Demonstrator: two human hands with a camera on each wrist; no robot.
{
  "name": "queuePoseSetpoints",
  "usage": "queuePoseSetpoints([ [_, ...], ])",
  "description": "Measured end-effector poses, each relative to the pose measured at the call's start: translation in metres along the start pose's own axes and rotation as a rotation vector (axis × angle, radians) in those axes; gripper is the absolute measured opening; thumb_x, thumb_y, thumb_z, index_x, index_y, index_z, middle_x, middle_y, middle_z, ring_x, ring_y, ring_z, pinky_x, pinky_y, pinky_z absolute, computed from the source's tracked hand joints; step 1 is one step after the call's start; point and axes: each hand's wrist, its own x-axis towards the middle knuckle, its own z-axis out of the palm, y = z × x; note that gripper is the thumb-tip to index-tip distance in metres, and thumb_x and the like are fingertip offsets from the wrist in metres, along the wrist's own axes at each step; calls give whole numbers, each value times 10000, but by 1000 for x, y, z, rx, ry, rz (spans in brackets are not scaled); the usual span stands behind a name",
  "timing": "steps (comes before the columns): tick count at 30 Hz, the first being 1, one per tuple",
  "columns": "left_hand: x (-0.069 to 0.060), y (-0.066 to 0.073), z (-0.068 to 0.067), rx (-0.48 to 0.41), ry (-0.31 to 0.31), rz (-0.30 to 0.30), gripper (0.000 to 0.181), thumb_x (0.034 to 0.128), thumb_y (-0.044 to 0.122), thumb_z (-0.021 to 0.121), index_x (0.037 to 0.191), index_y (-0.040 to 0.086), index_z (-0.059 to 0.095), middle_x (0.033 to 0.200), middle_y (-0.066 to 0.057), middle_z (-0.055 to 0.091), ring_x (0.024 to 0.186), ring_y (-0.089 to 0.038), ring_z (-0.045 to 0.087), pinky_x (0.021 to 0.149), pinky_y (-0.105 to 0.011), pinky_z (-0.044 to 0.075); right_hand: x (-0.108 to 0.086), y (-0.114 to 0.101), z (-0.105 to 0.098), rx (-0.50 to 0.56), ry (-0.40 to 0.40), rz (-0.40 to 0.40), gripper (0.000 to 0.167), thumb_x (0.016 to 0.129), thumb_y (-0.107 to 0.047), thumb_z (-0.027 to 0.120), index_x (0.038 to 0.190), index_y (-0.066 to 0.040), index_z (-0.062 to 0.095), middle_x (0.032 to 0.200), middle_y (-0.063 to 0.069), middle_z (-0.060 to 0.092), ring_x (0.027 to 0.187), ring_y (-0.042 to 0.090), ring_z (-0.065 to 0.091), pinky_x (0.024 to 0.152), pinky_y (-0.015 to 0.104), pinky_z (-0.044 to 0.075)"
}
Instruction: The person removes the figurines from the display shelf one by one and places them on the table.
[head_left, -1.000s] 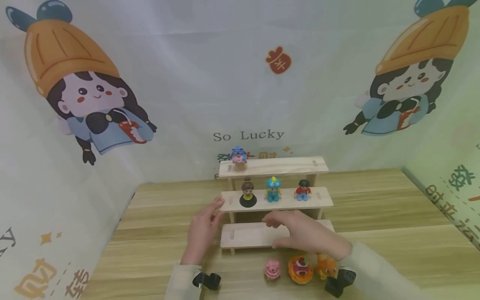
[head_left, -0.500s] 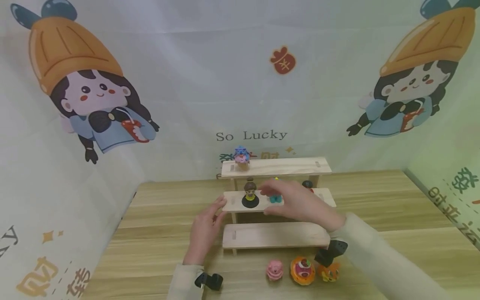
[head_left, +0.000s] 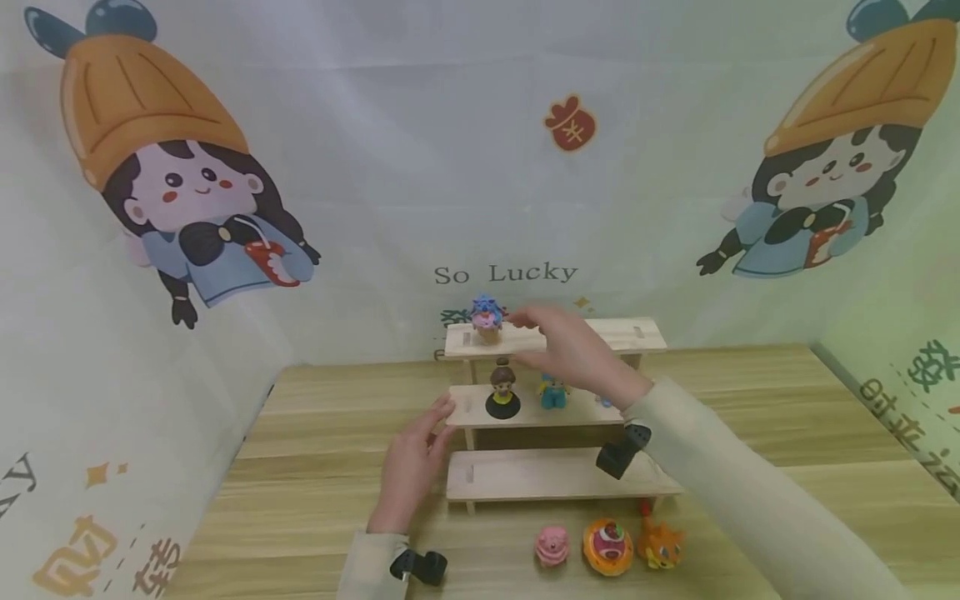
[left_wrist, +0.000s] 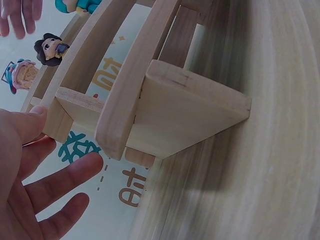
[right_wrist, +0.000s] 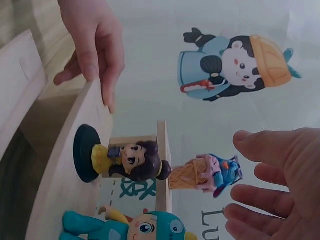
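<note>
- Your left hand (head_left: pixel 412 468) pinches the left end of the middle shelf (head_left: pixel 530 408) between thumb and forefinger, its other fingers spread off the wood. The grip looks meant to steady the shelf in case it gets knocked.
- The cone toy (head_left: pixel 487 322) stands upright beyond your left hand, near the left end of the top shelf (head_left: pixel 630 333). It sits just left of your right fingertips, probably why that arm stretches so far over the lower levels.
- The brown-haired doll (head_left: pixel 502 390) is just right of your left hand; its broad black base likely gives it a firm footing.
- The bottom shelf (head_left: pixel 525 477) lies on the near side of both hands and bears no toy.
- The teal doll (head_left: pixel 553 395) is below your right hand, partly covered by it.
- Your right hand (head_left: pixel 573 346) has thumb and fingers well parted, holding nothing. That gap suits the cone toy's width; the right wrist view shows no clear contact.
- The pink toy (head_left: pixel 552 547), tart (head_left: pixel 608 547) and orange toy (head_left: pixel 662 548) sit in a row on the table (head_left: pixel 300 500), nearer you than either hand, seemingly within easy reach.
</note>
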Motion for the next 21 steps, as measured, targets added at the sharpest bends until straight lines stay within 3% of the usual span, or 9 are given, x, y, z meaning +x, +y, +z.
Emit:
queuePoseSetpoints([
  [4, 1, -1, 1, -9, -2, 11, 369, 929, 239, 622, 1296, 199, 595, 1407, 88, 513, 821, -137, 664, 712, -305, 539, 15, 1, 1, -5, -3, 49, 537, 861, -230, 715, 1331, -57, 521, 1335, 109, 568, 1221, 301, 528, 1008, 445, 438],
  [14, -1, -3, 0, -26, -4, -8, 377, 935, 252, 612, 1309, 223, 581, 1421, 119, 488, 828, -139, 680, 715, -301, 545, 48, -3, 10, -1, -65, 86, 802, 840, -295, 738, 1487, -106, 303, 1498, 105, 395, 1248, 287, 514, 1036, 431, 422],
  [21, 0, -2, 1, -42, -4, -8, 377, 929, 241, 621, 1304, 216, 588, 1416, 106, 501, 835, -144, 684, 705, -306, 544, 60, -3, 16, -5, -76, 93, 784, 842, -243, 728, 1492, -139, 302, 1491, 94, 410, 1294, 268, 469, 1069, 427, 387],
])
